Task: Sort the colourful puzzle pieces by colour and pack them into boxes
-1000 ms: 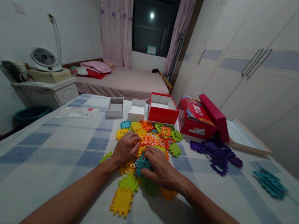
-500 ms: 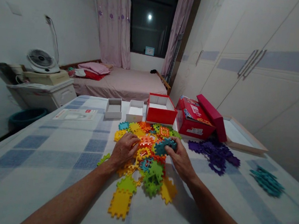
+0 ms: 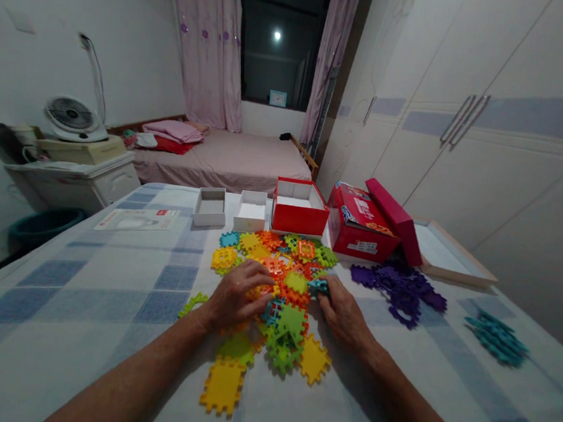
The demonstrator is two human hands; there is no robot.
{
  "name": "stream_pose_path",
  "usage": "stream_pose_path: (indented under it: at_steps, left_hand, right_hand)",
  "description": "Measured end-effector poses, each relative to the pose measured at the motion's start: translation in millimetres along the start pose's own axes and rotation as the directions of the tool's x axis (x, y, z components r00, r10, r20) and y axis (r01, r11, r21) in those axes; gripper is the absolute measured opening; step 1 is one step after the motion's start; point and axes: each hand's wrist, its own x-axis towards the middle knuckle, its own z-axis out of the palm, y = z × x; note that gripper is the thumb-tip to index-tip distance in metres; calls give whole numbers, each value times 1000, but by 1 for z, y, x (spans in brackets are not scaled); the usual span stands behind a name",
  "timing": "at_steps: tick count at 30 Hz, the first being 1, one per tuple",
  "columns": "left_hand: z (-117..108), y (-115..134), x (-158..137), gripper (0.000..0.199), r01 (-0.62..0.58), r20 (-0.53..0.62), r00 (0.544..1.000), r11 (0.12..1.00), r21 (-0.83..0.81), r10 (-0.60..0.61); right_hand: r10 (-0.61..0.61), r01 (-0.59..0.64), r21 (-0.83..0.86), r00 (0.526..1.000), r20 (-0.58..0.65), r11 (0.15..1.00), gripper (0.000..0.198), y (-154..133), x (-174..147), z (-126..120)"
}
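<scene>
A: What do the fingers have?

B: The right hand (image 3: pixel 345 315) has its thumb and fingers closed on a blue-teal piece (image 3: pixel 318 287), held at the right edge of the heap of notched pieces (image 3: pixel 296 282). The left hand (image 3: pixel 239 292) is loosely curved, fingers somewhat parted, over the heap's left side. I can't tell whether it grips anything.

A: And the heap itself?

B: Orange, yellow, green and blue pieces, overlapping between the hands and beyond them. At its near end, a yellow square piece (image 3: pixel 223 386) lies flat on the left and a yellow star-edged piece (image 3: pixel 315 360) on the right, with green pieces (image 3: pixel 290 326) between.

A: Further out?

B: To the right, a purple pile (image 3: pixel 391 279), then a teal pile (image 3: pixel 497 338) at the far right. Just past the heap stand two small white boxes (image 3: pixel 249 222) and an open red box (image 3: pixel 300 221). Right of those is a bigger red box (image 3: pixel 363 229), with a red lid (image 3: pixel 394 216) tilted against it and a shallow tray (image 3: pixel 456 276) beside. A leaflet (image 3: pixel 137 220) lies left on the checked cloth (image 3: pixel 113 327).
</scene>
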Motion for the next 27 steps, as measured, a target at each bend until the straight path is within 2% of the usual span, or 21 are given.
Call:
stream_pose_path:
  at_steps: [2,4,8,12,15,17,19,21,23,24,25,27]
  left_hand:
    - [-3,12,2,23,-85,148,985,996,-35,89]
    - [-5,20,4,29,-125,276,951,990,-63,137]
    - [-6,22,6,43,-108,366,921,990,-87,133]
    - [-4,15,4,52,-90,358,928,995,-50,102]
    - [0,12,3,37,-74,316,946,997,8,68]
    - [4,10,3,26,-61,287,957,996,65,40]
    - [7,7,2,20,-54,264,964,991,119,20]
    - [10,4,2,18,-54,235,972,986,159,15]
    - [11,0,1,17,-59,197,980,981,184,22]
    - [12,-1,1,17,-60,176,984,979,196,25]
    - [12,-2,1,16,-61,160,987,976,210,28]
    - [13,-4,1,15,-62,142,989,970,236,28]
  right_hand:
    - [33,-32,33,999,-14,999,15,-3,2,-2]
    - [57,-57,62,998,-9,996,15,-5,3,-4]
    - [75,-75,92,997,3,993,15,-4,2,-4]
    - [128,-127,129,992,-4,983,12,4,4,-4]
    - [192,-185,198,981,-19,963,14,6,5,-7]
    - [206,-202,288,978,16,936,15,2,5,-11]
    - [144,-174,373,984,106,911,15,-8,1,-16]
    - [17,-122,406,967,254,905,14,-21,-4,-20]
    - [-80,-69,372,925,370,926,13,-31,-8,-20]
    - [-93,-45,330,916,390,943,13,-34,-8,-18]
    - [-81,-27,273,923,377,961,12,-35,-8,-15]
    - [-14,-26,148,964,265,989,12,-31,-5,-9]
